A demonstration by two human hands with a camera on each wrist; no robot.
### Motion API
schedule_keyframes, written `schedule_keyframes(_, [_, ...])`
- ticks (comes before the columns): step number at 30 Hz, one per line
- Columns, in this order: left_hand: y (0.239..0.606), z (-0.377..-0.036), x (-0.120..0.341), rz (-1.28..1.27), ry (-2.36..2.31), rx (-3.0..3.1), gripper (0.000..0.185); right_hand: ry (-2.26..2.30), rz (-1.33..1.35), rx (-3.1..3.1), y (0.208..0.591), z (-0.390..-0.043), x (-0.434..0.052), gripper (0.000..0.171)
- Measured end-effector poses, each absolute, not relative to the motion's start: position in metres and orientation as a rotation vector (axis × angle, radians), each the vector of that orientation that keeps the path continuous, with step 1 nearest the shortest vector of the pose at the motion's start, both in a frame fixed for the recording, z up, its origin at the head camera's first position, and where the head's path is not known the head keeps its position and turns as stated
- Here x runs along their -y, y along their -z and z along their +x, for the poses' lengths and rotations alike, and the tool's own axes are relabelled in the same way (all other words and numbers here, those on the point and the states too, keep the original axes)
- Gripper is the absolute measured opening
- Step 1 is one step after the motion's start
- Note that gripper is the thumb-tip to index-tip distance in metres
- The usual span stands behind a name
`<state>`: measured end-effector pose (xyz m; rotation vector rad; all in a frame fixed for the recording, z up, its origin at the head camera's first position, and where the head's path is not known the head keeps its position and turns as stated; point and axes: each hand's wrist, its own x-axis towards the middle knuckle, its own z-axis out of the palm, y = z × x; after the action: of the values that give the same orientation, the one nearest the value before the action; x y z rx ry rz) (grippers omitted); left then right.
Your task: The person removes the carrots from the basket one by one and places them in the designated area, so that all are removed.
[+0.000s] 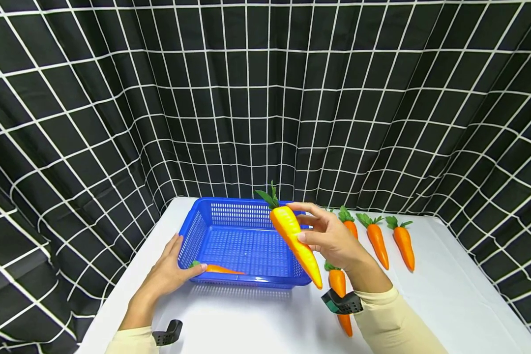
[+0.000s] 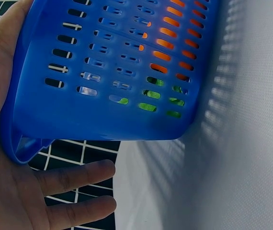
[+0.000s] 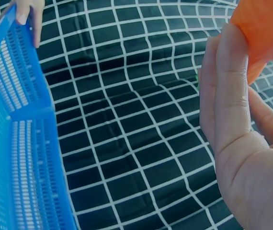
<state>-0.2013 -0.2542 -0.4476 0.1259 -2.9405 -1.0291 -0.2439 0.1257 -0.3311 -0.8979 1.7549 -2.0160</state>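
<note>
My right hand (image 1: 332,238) pinches a toy carrot (image 1: 292,233) between thumb and fingers, above the right front corner of a blue plastic basket (image 1: 256,279). The carrot tilts, leafy end up and away, tip toward me. In the right wrist view its orange body (image 3: 261,28) shows behind the fingers. My left hand (image 1: 168,270) holds the basket's left front corner, its thumb over the rim. Two of its fingers (image 2: 79,178) stretch out straight in the left wrist view. Another carrot (image 1: 221,269) lies inside along the front wall, partly hidden by the rim.
Right of the basket, several carrots lie on the white table (image 1: 447,295), among them one carrot (image 1: 377,246) and a rightmost carrot (image 1: 404,248). A nearer carrot (image 1: 337,282) is partly covered by the right wrist strap. A black gridded cloth (image 1: 256,98) surrounds the table's back and sides.
</note>
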Motion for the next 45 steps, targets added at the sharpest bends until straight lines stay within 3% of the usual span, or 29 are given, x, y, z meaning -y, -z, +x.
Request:
schedule_keyframes(25, [0.447, -0.202, 0.253, 0.108, 1.013, 2.942, 0.121, 2.148, -0.868, -1.878, 0.329, -0.227, -0.199, 0.053])
schedule_keyframes(45, [0.446, -0.202, 0.252, 0.120, 1.018, 2.953, 0.122, 2.343, -0.802, -1.767, 0.354, -0.213, -0.260, 0.053])
